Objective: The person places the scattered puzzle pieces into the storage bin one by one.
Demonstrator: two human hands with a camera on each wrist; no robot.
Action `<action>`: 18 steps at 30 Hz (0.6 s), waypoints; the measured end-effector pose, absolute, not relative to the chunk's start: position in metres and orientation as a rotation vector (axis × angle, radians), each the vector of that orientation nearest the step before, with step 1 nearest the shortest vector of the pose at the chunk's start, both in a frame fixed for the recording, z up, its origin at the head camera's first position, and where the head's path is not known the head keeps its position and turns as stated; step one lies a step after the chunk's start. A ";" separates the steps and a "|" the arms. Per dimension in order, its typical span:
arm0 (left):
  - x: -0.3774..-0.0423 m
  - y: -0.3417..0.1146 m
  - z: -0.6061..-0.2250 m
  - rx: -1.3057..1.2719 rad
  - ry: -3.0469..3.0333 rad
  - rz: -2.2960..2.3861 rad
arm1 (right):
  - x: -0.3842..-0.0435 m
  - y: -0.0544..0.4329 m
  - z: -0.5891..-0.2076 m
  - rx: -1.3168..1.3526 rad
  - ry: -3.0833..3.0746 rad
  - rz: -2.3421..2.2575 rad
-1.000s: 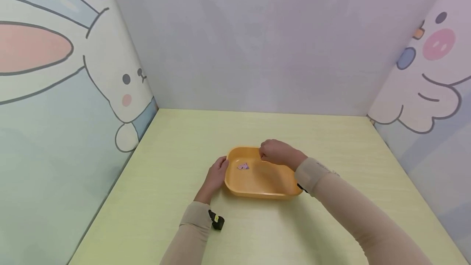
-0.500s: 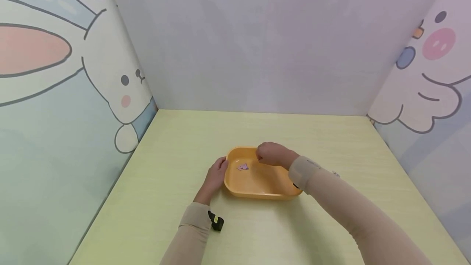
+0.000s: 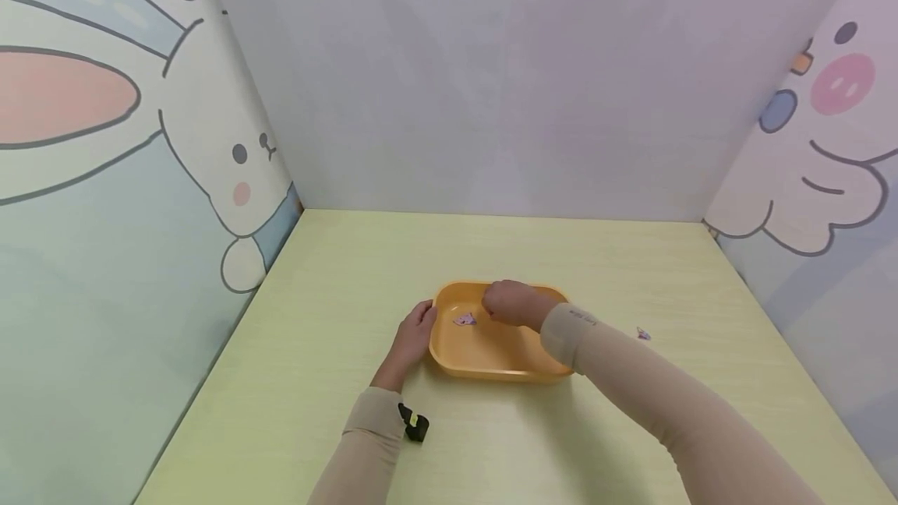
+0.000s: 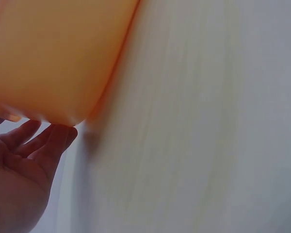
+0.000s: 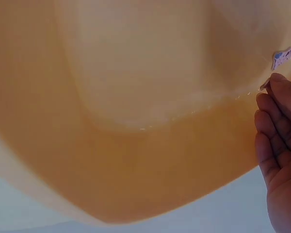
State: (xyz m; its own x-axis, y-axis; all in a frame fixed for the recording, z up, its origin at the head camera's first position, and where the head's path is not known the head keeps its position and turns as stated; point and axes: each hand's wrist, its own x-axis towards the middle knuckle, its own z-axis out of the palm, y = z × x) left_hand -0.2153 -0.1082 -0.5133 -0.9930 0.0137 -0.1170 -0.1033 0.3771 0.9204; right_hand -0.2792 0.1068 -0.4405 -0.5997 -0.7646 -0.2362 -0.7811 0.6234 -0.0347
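Note:
An orange plastic tray [image 3: 491, 349] stands on the table. My left hand [image 3: 412, 332] holds its left end, and in the left wrist view the fingertips [image 4: 63, 133] press against the outer wall. The thumb is mostly cut off there. My right hand [image 3: 510, 302] is over the tray's far side, fingers curled. In the right wrist view, thumb and forefinger pinch a small flat piece [image 5: 265, 85], seen nearly edge-on. Close to it on the tray floor lies a pink-and-purple printed piece [image 5: 282, 58], shaped like a jigsaw puzzle piece.
Another small printed piece [image 3: 643, 333] lies on the pale yellow table [image 3: 337, 287], right of the tray. Walls with cartoon animals border the table left and right, and a plain grey wall [image 3: 491, 100] stands behind it.
My right hand has moved left and slightly nearer over the tray. Its forearm has shifted too, showing more of the piece on the table. The left hand and tray have stayed put.

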 end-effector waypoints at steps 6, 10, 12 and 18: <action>-0.216 -0.108 -0.513 -0.086 2.525 1.690 | -0.279 0.103 -0.443 -1.352 2.620 0.171; -0.216 -0.108 -0.514 -0.081 2.526 1.691 | -0.280 0.098 -0.442 -1.394 2.617 0.284; -0.216 -0.107 -0.514 -0.079 2.526 1.689 | -0.280 0.096 -0.443 -1.406 2.616 0.357; -0.216 -0.107 -0.513 -0.084 2.529 1.689 | -0.278 0.090 -0.443 -1.348 2.604 0.434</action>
